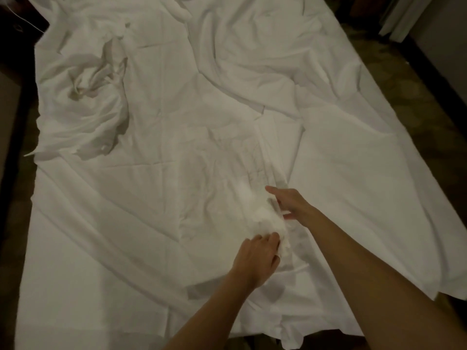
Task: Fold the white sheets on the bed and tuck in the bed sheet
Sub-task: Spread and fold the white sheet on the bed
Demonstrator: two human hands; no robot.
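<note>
Two hands worked bunched sheet mid-bed: our left hand clutched its near end, right hand grip released, fingers extended alongside. Folding barely begun; next we needed corners found, cloth spread flat.

A dim patterned carpet runs along the right side of the bed and shows again at the left edge. Pale curtain folds hang at top right, beside a dark baseboard.
</note>
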